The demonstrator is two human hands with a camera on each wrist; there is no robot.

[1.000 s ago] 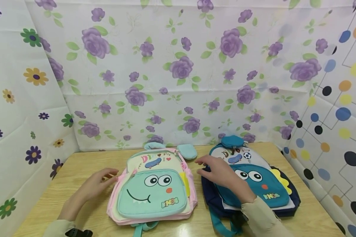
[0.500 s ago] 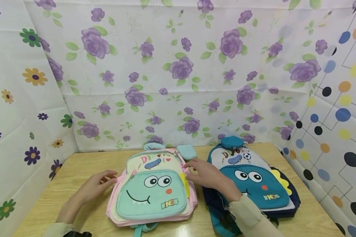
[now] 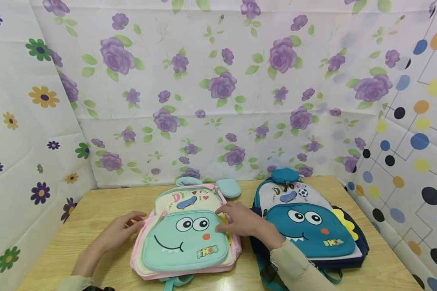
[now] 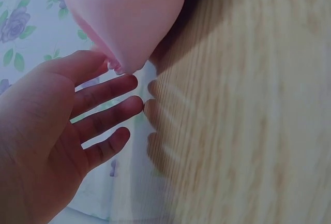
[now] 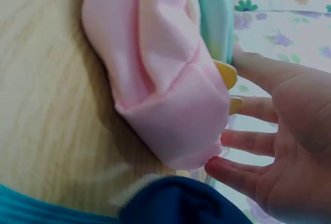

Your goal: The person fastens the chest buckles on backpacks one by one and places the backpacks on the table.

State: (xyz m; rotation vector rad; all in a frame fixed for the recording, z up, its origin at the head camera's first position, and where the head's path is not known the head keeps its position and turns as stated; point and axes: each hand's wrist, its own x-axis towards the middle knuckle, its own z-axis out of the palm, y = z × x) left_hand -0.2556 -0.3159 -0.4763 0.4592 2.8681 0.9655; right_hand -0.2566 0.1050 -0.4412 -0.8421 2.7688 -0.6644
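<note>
A pink and cream backpack (image 3: 189, 240) with a mint dinosaur-face front pocket lies face up on the wooden table. My left hand (image 3: 121, 229) is at its left side, fingers loosely bent. In the left wrist view, the thumb side of this hand (image 4: 46, 115) meets the tip of the pink side panel (image 4: 129, 17), while the other fingers hang apart below. On the right side of the same bag, my right hand (image 3: 242, 220) reaches over the pocket's edge by the yellow spikes (image 5: 226, 74). Its fingers (image 5: 248, 144) are spread along the pink side (image 5: 176, 105), touching it near the lower corner.
A navy and teal backpack (image 3: 313, 230) with a similar dinosaur face lies to the right, partly under my right forearm. A small light-blue pouch (image 3: 228, 188) hangs at the pink bag's top right. Floral cloth (image 3: 204, 93) walls off the back of the table (image 3: 105, 198).
My right hand has moved left and down from over the navy bag to the pink bag's right side. The left hand has stayed nearly in place at the left side.
</note>
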